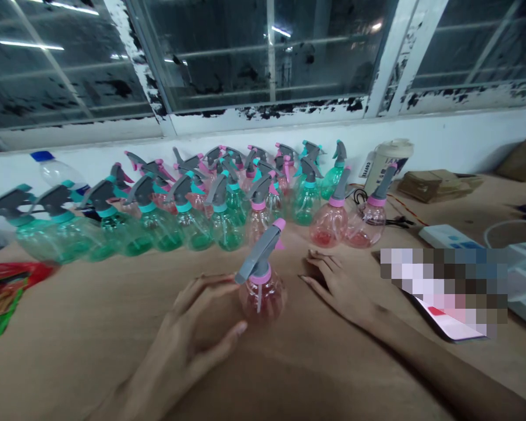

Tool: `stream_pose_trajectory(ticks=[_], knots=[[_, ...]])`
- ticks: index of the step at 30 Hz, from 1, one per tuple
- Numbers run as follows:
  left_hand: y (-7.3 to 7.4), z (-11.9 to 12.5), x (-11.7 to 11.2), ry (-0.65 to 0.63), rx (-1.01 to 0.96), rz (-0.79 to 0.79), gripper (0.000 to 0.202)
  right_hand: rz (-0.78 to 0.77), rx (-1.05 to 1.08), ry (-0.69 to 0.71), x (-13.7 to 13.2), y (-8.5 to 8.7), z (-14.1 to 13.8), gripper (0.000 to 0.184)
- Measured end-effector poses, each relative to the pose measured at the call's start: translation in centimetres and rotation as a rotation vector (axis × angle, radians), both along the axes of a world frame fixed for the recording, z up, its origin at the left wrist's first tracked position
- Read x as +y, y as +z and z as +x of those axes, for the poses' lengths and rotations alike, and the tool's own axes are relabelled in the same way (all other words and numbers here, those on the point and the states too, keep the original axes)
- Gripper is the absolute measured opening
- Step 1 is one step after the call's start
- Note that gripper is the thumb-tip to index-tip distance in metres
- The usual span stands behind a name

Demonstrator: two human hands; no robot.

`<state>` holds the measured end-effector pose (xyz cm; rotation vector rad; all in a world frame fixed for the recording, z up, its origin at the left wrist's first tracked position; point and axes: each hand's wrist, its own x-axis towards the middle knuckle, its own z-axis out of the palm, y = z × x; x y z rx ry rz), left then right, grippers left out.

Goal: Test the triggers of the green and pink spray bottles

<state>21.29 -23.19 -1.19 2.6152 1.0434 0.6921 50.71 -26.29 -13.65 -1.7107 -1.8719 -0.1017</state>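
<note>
A pink spray bottle point(263, 295) with a grey trigger head and pink nozzle stands upright on the brown table point(92, 339), near me. My left hand point(197, 333) curves around its left side, fingers apart, thumb near the bottle's base, touching or almost touching it. My right hand point(337, 283) lies flat on the table just right of the bottle, fingers stretched out, holding nothing. Behind stand several green spray bottles point(158, 225) and pink spray bottles point(363, 219) in rows.
A clear plastic water bottle point(55, 169) lies at the back left. A red and green packet point(2, 292) sits at the left edge. A white cup point(388, 161), cardboard pieces point(438, 184), a white power strip point(449, 237) and cables are at the right. Windows run along the wall.
</note>
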Motion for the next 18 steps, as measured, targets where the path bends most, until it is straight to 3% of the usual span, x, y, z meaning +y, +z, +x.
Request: stream_pose_trajectory(ticks=[3, 5, 8, 11, 14, 18], knots=[[0.1, 1.1, 2.4, -0.047, -0.082, -0.261, 0.06, 0.016, 0.015, 0.001, 0.0, -0.1, 0.0, 0.04], [0.4, 2.5, 3.8, -0.172, -0.166, -0.45, 0.083, 0.017, 0.011, -0.001, 0.0, -0.1, 0.0, 0.039], [1.0, 4.7, 5.2, -0.371, -0.266, -0.621, 0.095, 0.016, -0.005, -0.004, 0.1, -0.1, -0.1, 0.041], [1.7, 6.4, 5.2, -0.384, -0.256, -0.614, 0.089, 0.008, -0.014, -0.009, 0.0, 0.1, -0.1, 0.041], [1.9, 7.3, 4.6, -0.298, -0.147, -0.558, 0.063, 0.001, -0.014, -0.014, 0.0, 0.4, -0.3, 0.041], [1.2, 7.8, 4.0, -0.267, -0.191, -0.321, 0.043, -0.01, -0.009, -0.008, -0.1, 0.7, -0.4, 0.039]])
